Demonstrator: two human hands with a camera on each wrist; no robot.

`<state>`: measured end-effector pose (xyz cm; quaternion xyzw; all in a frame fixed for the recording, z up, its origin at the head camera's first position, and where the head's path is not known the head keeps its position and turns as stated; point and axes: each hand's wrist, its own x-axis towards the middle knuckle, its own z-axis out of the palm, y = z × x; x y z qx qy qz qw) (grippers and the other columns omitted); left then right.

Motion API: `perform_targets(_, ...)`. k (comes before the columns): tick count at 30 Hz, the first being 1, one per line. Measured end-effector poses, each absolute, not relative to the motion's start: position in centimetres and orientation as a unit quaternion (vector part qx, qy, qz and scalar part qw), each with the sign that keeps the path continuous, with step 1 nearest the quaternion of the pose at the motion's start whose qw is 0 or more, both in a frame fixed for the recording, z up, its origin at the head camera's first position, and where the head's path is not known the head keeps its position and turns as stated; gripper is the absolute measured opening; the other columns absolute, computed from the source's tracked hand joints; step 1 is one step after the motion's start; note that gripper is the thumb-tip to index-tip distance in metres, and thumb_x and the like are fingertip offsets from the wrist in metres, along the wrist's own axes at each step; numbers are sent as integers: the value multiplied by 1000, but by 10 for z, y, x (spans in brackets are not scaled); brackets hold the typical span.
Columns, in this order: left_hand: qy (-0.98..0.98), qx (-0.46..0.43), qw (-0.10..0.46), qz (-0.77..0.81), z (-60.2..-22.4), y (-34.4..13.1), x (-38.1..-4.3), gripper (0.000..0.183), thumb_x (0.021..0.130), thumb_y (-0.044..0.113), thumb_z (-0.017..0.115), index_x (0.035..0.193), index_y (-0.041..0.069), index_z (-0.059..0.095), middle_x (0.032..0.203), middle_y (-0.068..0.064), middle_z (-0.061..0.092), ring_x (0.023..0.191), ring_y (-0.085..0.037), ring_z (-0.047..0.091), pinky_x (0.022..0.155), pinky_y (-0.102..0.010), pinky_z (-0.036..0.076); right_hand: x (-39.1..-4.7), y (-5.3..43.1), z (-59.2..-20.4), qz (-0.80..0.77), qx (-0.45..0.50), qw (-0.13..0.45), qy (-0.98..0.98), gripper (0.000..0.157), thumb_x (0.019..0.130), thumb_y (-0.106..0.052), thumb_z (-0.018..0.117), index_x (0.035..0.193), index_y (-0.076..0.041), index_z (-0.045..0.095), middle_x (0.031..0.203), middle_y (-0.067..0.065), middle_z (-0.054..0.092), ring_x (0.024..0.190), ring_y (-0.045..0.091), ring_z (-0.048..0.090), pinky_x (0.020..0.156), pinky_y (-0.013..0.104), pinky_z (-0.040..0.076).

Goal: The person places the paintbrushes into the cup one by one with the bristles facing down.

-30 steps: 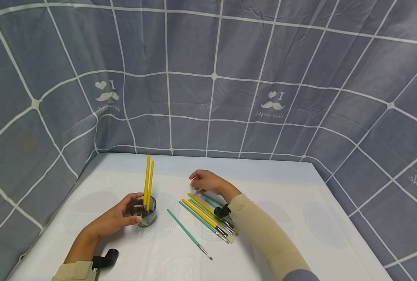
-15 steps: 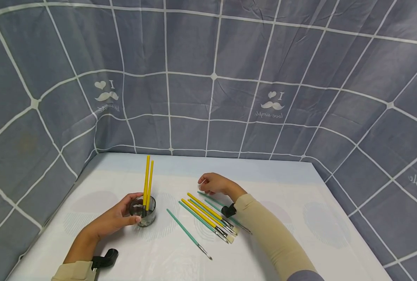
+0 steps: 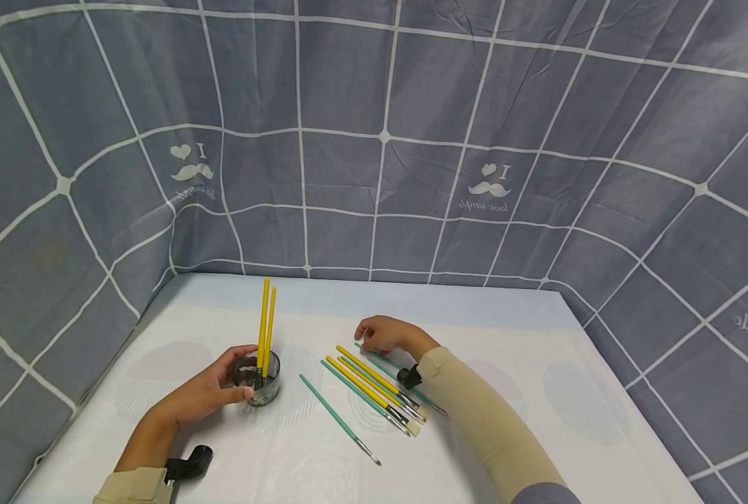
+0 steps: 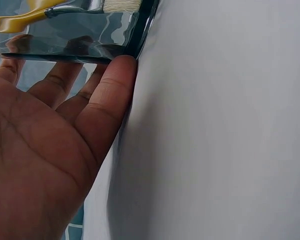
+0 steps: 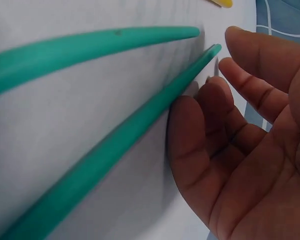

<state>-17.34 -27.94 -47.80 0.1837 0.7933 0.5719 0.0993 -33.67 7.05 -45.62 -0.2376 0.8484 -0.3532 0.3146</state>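
My left hand grips a clear glass on the table from its left side. Two yellow-handled paintbrushes stand in it, bristles down; one pale bristle head shows through the wall in the left wrist view. My right hand is over the handle ends of the green paintbrushes behind the pile. In the right wrist view its loosely bent fingers lie beside the tip of one green paintbrush; whether they touch it I cannot tell. A second green paintbrush lies alongside.
Several yellow and green paintbrushes lie together on the white-covered table, bristles toward me. One green paintbrush lies apart, between them and the glass. A grey checked curtain hangs behind and at both sides.
My right hand has moved slightly right from over the yellow handle tips, then lowered toward the green handle ends. One green brush has shifted rightward. The left hand and glass stay put.
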Motion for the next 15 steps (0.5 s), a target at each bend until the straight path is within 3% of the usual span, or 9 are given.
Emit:
perform_targets(8,802,179,97,562,-478,-279,-173,69,92,9,69,148,2,29,142,-27,45,132,-44,40,96,-15,35,-337,66,-460,-297,-264,292,870,15,92,0,66,103,-9,62,74,2,47,48,12,36,54,25,39)
perform_targets(15,803,181,93,561,-478,-279,-173,69,92,9,69,148,4,30,143,-26,45,132,-42,40,97,-15,34,-335,65,-461,-284,-266,277,879,15,93,4,63,100,-8,62,76,3,45,51,12,36,55,25,38)
